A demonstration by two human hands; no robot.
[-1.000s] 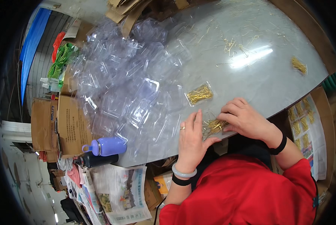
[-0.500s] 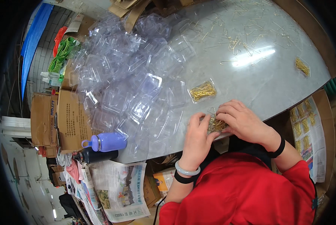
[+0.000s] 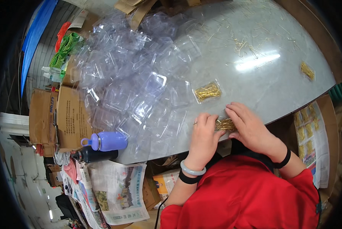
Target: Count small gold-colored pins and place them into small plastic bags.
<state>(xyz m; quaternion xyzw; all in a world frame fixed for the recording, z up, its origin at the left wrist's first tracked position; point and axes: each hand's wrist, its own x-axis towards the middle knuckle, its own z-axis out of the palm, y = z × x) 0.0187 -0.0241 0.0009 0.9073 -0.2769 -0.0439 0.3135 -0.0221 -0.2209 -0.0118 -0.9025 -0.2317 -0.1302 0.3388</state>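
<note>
At the near edge of the smooth grey surface [image 3: 270, 89], we see a compact bundle of thin gold wire hooks [image 3: 225, 124] held between two bare hands. The left hand [image 3: 203, 138] curls its thumb and fingers about the bundle's left end, while the right hand [image 3: 252, 126] closes its fingers and thumb about the right end; how firmly they grip, we cannot tell. Just beyond them, we find a shallow clear plastic tray [image 3: 218, 100] filled with gold hooks, and another small gold bundle [image 3: 307, 71] lies far right. Loose gold wire hooks [image 3: 248, 49] are scattered over the far side. To our left spreads a large heap of clear plastic trays [image 3: 117, 80], with a purple bottle [image 3: 113, 141] and a black bottle [image 3: 99, 154] lying side by side at its near left. At right, a brown cardboard box [image 3: 332, 133] holds more gold bundles in rows.
</note>
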